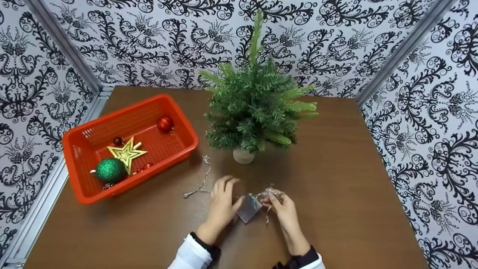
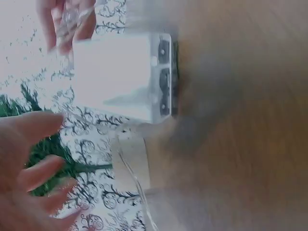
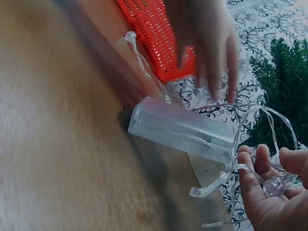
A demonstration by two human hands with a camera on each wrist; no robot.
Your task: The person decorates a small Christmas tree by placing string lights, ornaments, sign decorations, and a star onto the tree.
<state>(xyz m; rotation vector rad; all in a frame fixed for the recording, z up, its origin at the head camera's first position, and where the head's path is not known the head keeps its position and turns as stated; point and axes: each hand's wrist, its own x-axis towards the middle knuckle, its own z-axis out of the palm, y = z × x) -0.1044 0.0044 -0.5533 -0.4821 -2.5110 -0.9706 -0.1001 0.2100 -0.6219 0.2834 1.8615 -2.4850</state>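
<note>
A person's two bare hands work at a brown counter, on its near side around the middle. The right hand has its thumb and fingers closed in a pinch on part of a clear light string; a round clear bulb lies against its fingers, and loose loops of wire hang about it. The left hand is open, its fingers spread and slightly bent, with nothing in its grasp; it hovers just beside a small pale, translucent box. The box sits between the two hands, tilted in the wrist views; whether it lies fully on the counter is hard to tell. Another length of the string trails on the counter past the left hand, toward the basket's near right corner.

The red plastic basket stands close to the counter's left edge, set at a slant. Inside are a gold star, a glittery green ball, a ribbed red ball and a small dark red ball. Near the back edge, around the middle, a small green artificial tree stands upright on a pale round base.
</note>
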